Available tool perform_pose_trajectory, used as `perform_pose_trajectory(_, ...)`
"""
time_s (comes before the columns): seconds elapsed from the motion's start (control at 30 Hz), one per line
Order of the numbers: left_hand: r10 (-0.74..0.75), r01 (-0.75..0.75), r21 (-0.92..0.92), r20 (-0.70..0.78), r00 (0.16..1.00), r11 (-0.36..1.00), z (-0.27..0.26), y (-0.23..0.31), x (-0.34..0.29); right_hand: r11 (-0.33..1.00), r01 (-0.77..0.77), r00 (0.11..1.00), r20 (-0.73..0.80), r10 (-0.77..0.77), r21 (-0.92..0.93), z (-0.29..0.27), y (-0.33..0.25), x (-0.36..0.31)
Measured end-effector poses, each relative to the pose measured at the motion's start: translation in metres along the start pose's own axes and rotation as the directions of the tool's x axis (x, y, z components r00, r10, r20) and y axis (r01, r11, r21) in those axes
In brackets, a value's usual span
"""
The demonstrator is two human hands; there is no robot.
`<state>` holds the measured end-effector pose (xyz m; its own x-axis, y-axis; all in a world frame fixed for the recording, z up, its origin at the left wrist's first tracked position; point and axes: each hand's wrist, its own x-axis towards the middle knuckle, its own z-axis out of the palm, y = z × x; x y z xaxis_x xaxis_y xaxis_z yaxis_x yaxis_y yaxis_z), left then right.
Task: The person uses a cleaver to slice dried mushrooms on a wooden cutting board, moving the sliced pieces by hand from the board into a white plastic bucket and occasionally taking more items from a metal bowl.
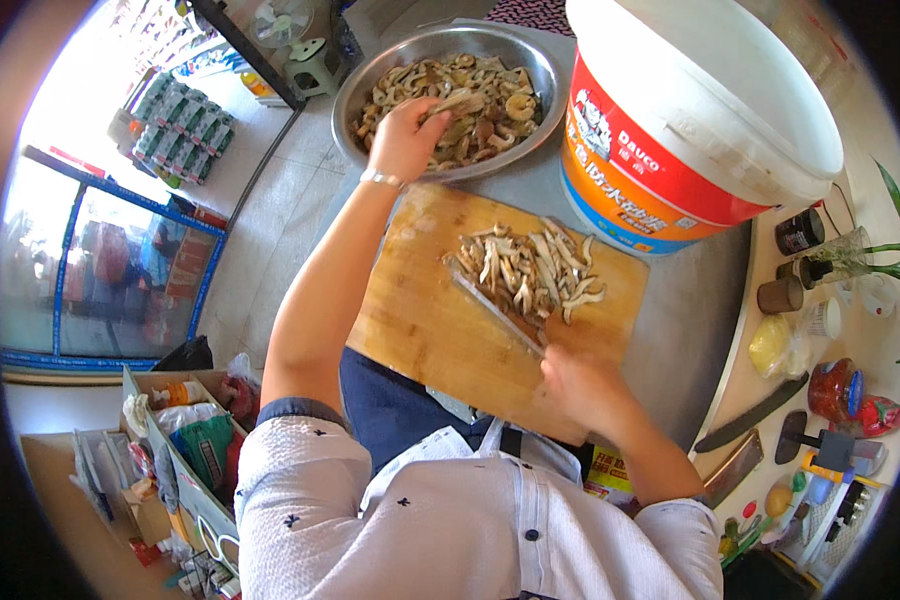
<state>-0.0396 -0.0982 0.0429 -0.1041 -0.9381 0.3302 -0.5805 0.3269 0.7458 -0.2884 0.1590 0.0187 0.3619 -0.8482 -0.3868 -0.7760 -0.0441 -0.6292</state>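
- Left hand (406, 138): above the near left part of the bowl, thumb and fingers pinching a pale mushroom piece (462, 104); the light grip probably suits something soft.
- Right hand (582, 388): fingers closed round the handle of the knife (497, 312), low over the board; the handle itself is mostly hidden.
- Knife: blade slanting toward the far left, just beside the cut pile, seemingly held low so its edge stays near the wood.
- Sliced mushrooms (526, 268): loosely heaped on the right half of the board, apparently leaving the left half as working room.
- Cutting board (420, 318): wooden, directly before the person, likely for easy reach by both hands.
- Metal bowl (544, 78): beyond the board, holding many more mushrooms, conveniently near the left hand.
- Bucket (660, 165): white, red and blue, upright right of the bowl, presumably clear of the knife's path.
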Motion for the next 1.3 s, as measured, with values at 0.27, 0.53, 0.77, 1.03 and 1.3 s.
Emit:
perform_pose_trajectory(0.27, 0.329, -0.355, 0.413, 0.136, 0.935, 0.839, -0.013, -0.050, -0.206, 0.994, 0.095, 0.971, -0.216, -0.106, -0.061, 0.007, -0.003, 0.000)
perform_pose_trajectory(0.53, 0.105, -0.156, 0.288, 0.183, 0.977, 0.945, -0.028, -0.029, -0.258, 0.998, 0.032, 0.979, -0.201, -0.042, -0.051, 0.015, -0.005, -0.001)
perform_pose_trajectory(0.77, 0.281, -0.301, 0.028, 0.287, 0.916, 0.953, 0.008, -0.050, -0.246, 0.998, 0.000, 0.980, -0.198, -0.012, -0.060, 0.017, -0.012, -0.003)
perform_pose_trajectory(1.03, 0.474, -0.520, 0.024, 0.376, 0.796, 0.854, 0.005, -0.025, -0.256, 0.999, 0.009, 0.975, -0.220, -0.020, -0.052, 0.019, -0.014, -0.004)
perform_pose_trajectory(1.3, 0.149, -0.149, 0.218, 0.014, 0.989, 0.964, 0.014, -0.031, -0.272, 0.999, -0.005, 0.979, -0.202, -0.003, -0.039, 0.018, -0.014, -0.004)
